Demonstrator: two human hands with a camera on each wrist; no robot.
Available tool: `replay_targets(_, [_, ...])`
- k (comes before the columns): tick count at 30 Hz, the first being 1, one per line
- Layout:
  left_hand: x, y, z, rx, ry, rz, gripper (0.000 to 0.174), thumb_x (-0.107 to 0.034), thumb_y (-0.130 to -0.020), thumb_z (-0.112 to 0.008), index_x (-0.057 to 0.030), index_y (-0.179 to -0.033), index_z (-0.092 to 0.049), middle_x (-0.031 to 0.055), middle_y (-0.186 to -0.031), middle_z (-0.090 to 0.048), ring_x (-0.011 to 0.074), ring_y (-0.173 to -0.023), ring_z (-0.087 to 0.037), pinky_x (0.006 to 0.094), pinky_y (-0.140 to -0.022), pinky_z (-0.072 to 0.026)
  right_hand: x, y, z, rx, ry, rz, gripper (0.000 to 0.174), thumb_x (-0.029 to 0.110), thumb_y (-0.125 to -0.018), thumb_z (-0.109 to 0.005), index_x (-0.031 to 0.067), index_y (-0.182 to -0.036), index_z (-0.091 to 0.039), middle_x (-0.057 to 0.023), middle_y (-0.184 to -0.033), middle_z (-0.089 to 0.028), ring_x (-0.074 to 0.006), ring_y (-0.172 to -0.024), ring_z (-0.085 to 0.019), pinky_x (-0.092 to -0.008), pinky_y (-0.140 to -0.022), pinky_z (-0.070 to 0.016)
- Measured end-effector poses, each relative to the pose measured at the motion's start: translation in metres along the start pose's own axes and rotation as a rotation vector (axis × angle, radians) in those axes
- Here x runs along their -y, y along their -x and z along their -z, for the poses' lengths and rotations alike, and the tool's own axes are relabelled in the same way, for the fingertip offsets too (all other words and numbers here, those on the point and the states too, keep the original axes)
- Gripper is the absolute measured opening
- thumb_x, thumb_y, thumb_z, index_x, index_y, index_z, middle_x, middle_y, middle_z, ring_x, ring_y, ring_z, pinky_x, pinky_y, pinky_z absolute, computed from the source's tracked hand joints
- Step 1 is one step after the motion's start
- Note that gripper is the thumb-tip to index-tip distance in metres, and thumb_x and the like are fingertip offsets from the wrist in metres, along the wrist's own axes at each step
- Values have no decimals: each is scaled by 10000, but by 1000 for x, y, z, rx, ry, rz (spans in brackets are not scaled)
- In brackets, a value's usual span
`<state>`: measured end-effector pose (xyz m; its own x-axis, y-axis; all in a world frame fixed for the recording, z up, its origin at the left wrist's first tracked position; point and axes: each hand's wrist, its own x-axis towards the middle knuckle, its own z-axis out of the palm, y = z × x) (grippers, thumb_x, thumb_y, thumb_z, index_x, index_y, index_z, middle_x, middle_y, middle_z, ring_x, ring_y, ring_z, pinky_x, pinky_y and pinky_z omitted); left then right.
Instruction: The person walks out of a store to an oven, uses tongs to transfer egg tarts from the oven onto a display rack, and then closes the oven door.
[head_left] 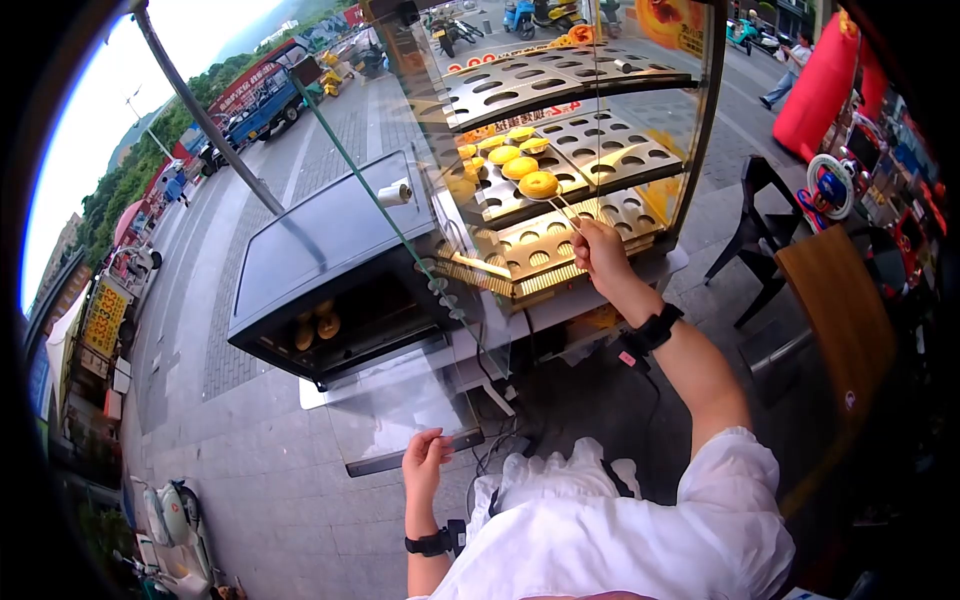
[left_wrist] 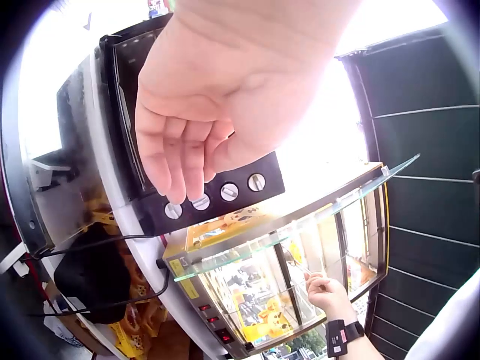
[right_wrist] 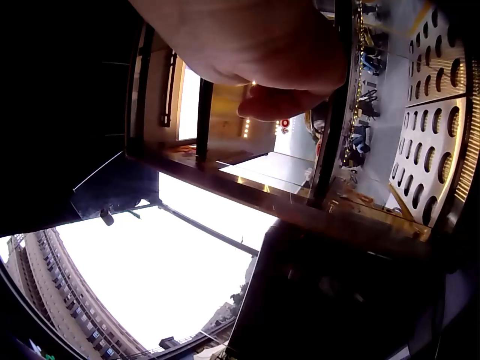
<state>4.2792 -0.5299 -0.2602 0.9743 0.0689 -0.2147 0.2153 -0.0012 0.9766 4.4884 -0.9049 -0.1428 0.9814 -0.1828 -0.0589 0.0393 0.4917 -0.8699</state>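
Note:
My right hand [head_left: 602,258] grips thin metal tongs [head_left: 566,212] inside the lit glass display case. The tongs' tips are right at the nearest egg tart [head_left: 540,185], a round yellow one at the front of the middle perforated shelf [head_left: 620,158]. Several more tarts [head_left: 510,156] stand in rows behind it. Low on the left, my left hand [head_left: 428,452] hangs loosely curled by the edge of the lowered glass oven door [head_left: 385,425]. In the left wrist view its fingers [left_wrist: 176,161] overlap the oven's knobs [left_wrist: 229,192], with nothing held.
The black countertop oven [head_left: 330,260] stands left of the case, with several tarts [head_left: 326,324] inside. A glass panel [head_left: 400,225] rises between oven and case. Cables [head_left: 490,450] hang below the counter. A black chair [head_left: 755,235] and a wooden table [head_left: 835,310] stand to the right.

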Motion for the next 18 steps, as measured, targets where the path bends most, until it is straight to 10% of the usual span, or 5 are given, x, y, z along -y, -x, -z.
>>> replay_targets(18, [-8, -14, -6, 22, -37, -34, 189, -105, -920, -502, -13, -1073, -564, 75, -924, -651, 140, -760, -632, 246, -641, -502, 9, 40, 19, 73, -40, -42, 239, 153, -918, -432, -15, -1070, -511, -2, -670, -471, -52, -511, -395, -205, -427, -352])
